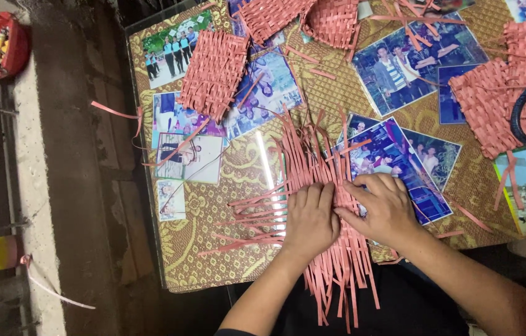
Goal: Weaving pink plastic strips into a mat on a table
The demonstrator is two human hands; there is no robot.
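Both forearms are bare to the elbow, and the left hand [310, 219] and right hand [386, 210] wear no rings, watch or gloves. A dark sleeve edge [233, 332] shows at the left elbow.
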